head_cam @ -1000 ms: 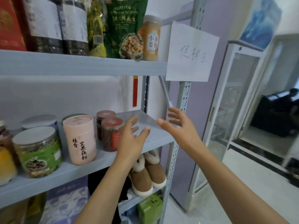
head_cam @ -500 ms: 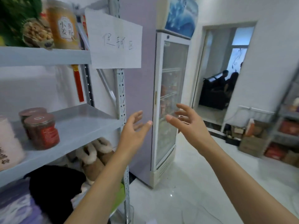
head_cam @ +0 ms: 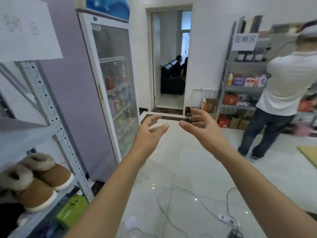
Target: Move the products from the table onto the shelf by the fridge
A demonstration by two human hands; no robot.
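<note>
Both hands were open and held nothing: the left hand (head_cam: 147, 133) and right hand (head_cam: 204, 129) were close together. The shelf (head_cam: 56, 124) stood left of them, with no table in sight. A good next step was to find the table and grab one product firmly.

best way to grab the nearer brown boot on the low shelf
Take the nearer brown boot by its furry cuff, coming from the open front of the shelf. The cuff opens upward and the toe points outward, so one hand can likely pinch the collar. Both hands are empty.

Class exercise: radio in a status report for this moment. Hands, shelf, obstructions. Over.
Left hand open, empty. Right hand open, empty. Shelf at left beside fridge; no product in hand. Cables on floor ahead. Over.
</note>
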